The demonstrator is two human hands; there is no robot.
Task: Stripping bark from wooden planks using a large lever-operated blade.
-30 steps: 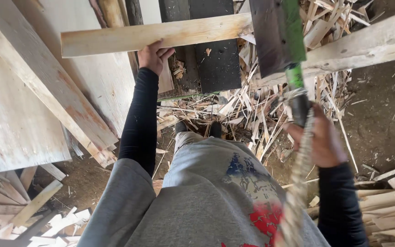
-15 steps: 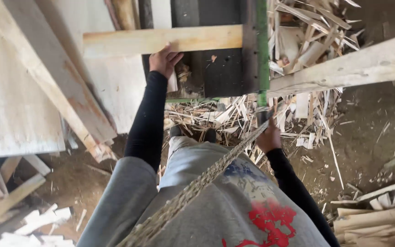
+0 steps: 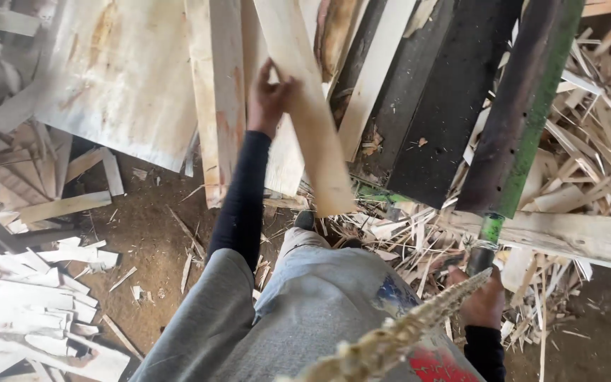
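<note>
The left hand (image 3: 270,95) was raised in front of the body with its fingers closed around the edge of a pale wooden plank (image 3: 309,113). The plank ran at a slant from the top of the view down to its cut lower end, just above the person's knee. The sleeve on this arm was dark, and a grey sweatshirt (image 3: 298,311) filled the lower middle of the view.

The right hand (image 3: 481,301) was low at the right side, clamped on the dark lower handle of a long-bladed chopping tool (image 3: 518,127). The tool's shaft was green along one edge, and its broad dark blade rose towards the top right corner. The two hands were well apart, each gripping its own item.

A frayed braided rope (image 3: 397,336) crossed the lower foreground in front of the right hand, blurred by its closeness to the camera.

Behind the plank, a dark board (image 3: 436,106) and several pale boards leaned side by side. A large sheet of plywood (image 3: 118,78) lay to the left of them. A heap of wood splinters (image 3: 588,141) covered the ground at the right, under a long pale beam (image 3: 574,237). Short offcuts (image 3: 30,304) lay scattered on the brown dirt floor (image 3: 150,233) at the left.
</note>
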